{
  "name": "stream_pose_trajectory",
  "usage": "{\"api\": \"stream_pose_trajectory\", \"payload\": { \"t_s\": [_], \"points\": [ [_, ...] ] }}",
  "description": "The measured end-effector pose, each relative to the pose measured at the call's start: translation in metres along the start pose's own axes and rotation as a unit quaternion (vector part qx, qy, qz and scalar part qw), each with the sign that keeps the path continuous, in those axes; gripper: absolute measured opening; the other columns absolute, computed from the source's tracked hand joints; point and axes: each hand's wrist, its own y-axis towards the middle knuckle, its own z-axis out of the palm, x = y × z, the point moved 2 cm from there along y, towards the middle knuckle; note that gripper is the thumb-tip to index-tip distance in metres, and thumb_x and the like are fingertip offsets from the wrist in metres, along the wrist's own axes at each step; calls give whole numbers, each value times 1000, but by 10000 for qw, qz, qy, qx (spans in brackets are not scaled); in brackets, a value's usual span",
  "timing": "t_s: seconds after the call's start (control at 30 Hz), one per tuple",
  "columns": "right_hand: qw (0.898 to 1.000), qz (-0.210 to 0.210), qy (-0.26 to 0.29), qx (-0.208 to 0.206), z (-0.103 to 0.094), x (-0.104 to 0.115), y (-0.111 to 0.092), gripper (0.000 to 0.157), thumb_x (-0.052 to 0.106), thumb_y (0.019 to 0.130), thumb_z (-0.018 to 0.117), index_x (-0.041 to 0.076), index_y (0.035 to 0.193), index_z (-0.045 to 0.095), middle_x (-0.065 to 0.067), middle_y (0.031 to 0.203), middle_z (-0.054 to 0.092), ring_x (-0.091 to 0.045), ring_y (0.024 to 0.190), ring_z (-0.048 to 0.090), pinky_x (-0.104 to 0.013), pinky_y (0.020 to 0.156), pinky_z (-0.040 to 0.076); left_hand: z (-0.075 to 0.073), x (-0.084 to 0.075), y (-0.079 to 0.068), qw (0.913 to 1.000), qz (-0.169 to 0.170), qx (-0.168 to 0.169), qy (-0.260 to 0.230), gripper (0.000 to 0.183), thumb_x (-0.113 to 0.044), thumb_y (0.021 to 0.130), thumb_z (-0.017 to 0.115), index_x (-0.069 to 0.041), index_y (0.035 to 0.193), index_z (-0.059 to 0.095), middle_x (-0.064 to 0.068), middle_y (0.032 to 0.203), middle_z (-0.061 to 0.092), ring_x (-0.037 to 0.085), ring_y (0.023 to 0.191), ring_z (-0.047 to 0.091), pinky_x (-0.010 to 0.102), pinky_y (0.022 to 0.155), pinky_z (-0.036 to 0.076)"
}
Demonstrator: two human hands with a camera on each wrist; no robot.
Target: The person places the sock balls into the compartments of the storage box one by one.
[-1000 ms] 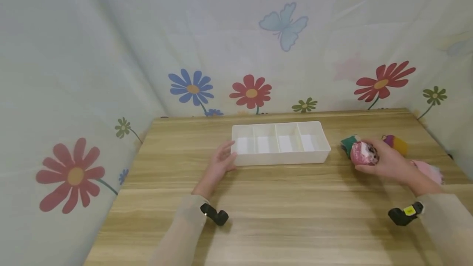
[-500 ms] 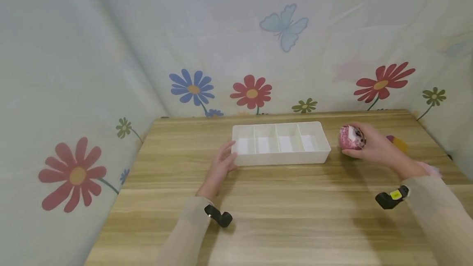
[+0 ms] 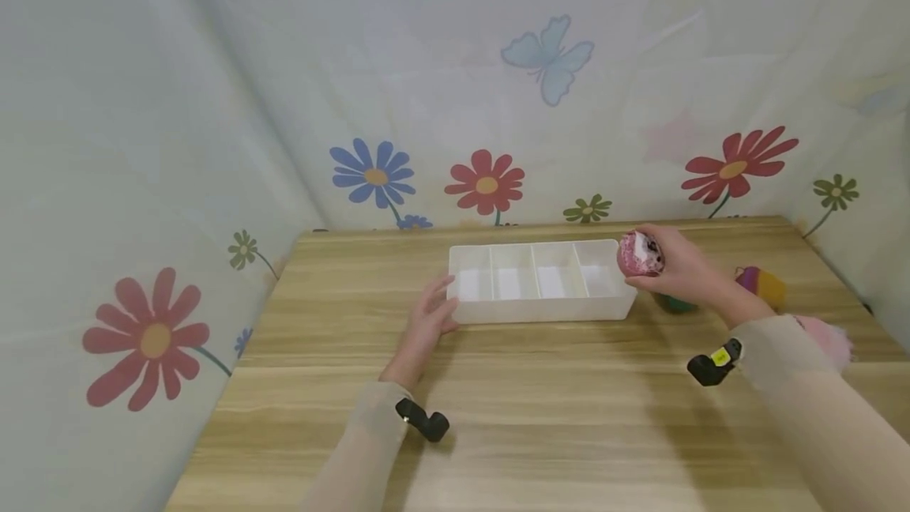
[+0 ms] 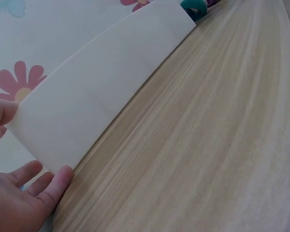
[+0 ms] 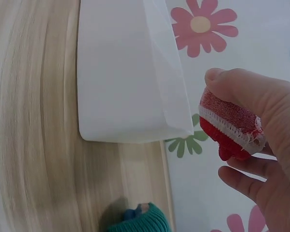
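A white box point(image 3: 547, 309) with several compartments in a row stands on the wooden table. At its left end, my left hand point(image 3: 423, 322) touches the corner; in the left wrist view the fingertips point(image 4: 33, 169) lie along the end of the long white side. My right hand point(image 3: 682, 267) holds a small red, pink and white cloth bundle point(image 3: 637, 254) in the air at the box's right end. Seen from the right wrist, thumb and fingers pinch the bundle point(image 5: 227, 123), which shows a frayed white band, beside the box's rim. Part of it is hidden by the hand.
Under the right hand lies a green knitted thing point(image 3: 677, 303), partly hidden. Farther right are a purple and yellow fabric item point(image 3: 761, 288) and a pink fluffy one point(image 3: 825, 338). A flowered cloth point(image 3: 398, 85) hangs behind the table.
My right hand has carried the cloth bundle left and slightly up, from over the green thing to the box's right end. The left hand has stayed at the box's left end.
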Motion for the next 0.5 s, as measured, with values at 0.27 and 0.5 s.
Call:
{"api": "stream_pose_trajectory", "payload": {
  "t_s": [0.27, 0.5],
  "points": [
    [9997, -220, 59, 72, 16, 0, 15, 78, 20, 76, 77, -10, 133, 33, -29, 124, 41, -40, 109, 43, -56, 88, 41, -3, 22, 10, 9997, -35, -222, 39, 43, -19, 94, 56, -20, 136, 47, 17, 138, 39, 28, 109, 51, 47, 84, 48],
    [9994, -235, -247, 102, 26, 3, 32, 80, 17, 76, 76, -10, 136, 31, -31, 127, 41, -43, 114, 40, -57, 93, 37, -2, 18, 7, 9993, 117, -314, 182, 43, -21, 93, 56, -20, 135, 48, 18, 136, 41, 28, 107, 52, 42, 78, 51]
  ]
}}
